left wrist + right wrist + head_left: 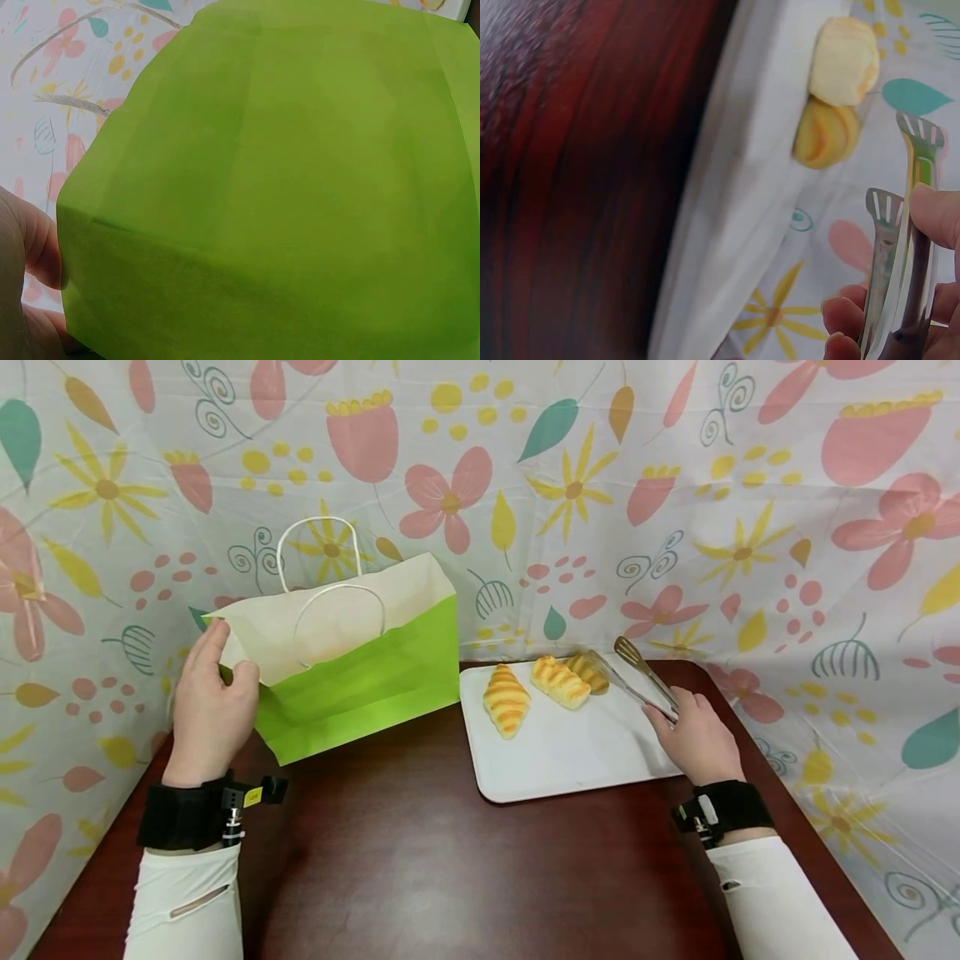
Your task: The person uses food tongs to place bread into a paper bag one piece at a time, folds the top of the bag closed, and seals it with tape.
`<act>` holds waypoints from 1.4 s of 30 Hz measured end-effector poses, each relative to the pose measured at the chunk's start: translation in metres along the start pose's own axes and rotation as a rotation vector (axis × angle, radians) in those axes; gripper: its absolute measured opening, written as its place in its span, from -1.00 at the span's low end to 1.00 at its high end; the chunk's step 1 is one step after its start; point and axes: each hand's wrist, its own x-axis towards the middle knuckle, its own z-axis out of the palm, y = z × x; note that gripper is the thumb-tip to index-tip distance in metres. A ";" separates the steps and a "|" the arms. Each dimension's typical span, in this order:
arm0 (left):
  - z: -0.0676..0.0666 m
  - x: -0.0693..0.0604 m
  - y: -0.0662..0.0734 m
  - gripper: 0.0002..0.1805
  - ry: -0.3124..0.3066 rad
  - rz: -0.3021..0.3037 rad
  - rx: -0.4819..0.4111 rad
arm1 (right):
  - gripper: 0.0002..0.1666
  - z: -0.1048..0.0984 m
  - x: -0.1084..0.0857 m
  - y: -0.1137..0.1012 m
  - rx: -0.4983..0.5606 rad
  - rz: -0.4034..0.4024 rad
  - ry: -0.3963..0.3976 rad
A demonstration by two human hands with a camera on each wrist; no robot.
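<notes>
A green paper bag [360, 685] with a cream inside and white twisted handles stands tilted on the left of the table. My left hand [213, 706] pinches its left rim between thumb and fingers; in the left wrist view the green side [262, 165] hides most of the fingers. On the right, my right hand [699, 735] grips metal serving tongs [900, 277], whose slotted ends stand apart. One end is over the tray near a browner bread roll [587, 673]. Beside that roll lie a pale striped bread roll [558, 682] and a croissant [507, 702].
The breads lie on a white rectangular tray [562, 768] at the back right of the dark wooden table [465, 877]. A flower-printed curtain [517, 485] hangs close behind the table and along both sides. The bag's right edge is right next to the tray.
</notes>
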 end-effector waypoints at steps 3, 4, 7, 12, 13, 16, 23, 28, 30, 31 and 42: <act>0.000 0.000 0.001 -0.24 0.003 0.001 0.004 | -0.12 0.003 0.002 0.004 -0.010 0.004 -0.009; 0.000 0.000 0.001 -0.24 0.003 0.000 0.007 | -0.11 0.004 0.003 0.004 -0.012 0.008 -0.017; 0.000 0.000 0.001 -0.24 0.003 -0.002 0.010 | -0.12 0.007 0.006 0.007 -0.023 0.017 -0.035; 0.000 0.000 0.000 -0.24 0.001 -0.007 0.015 | -0.11 0.011 0.009 0.009 -0.031 0.030 -0.075; 0.000 0.000 0.000 -0.24 0.001 -0.007 0.014 | -0.10 0.011 0.009 0.009 -0.030 0.031 -0.083; 0.000 0.000 0.001 -0.24 0.004 -0.004 0.009 | -0.08 0.011 0.009 0.008 -0.030 0.028 -0.101; 0.001 0.000 0.001 -0.24 0.006 -0.001 0.011 | -0.06 0.012 0.010 0.008 -0.035 0.018 -0.136; 0.000 0.000 0.000 -0.24 0.003 0.001 0.009 | -0.05 0.014 0.012 0.010 -0.039 0.020 -0.139; 0.000 0.000 0.000 -0.24 0.000 -0.002 0.008 | -0.02 0.014 0.013 0.012 -0.041 0.019 -0.144; 0.000 0.000 0.000 -0.24 0.000 -0.002 0.010 | -0.01 0.014 0.013 0.012 -0.041 0.019 -0.150; 0.000 0.000 0.000 -0.24 0.002 -0.007 0.008 | -0.02 0.015 0.017 0.010 -0.032 0.033 -0.215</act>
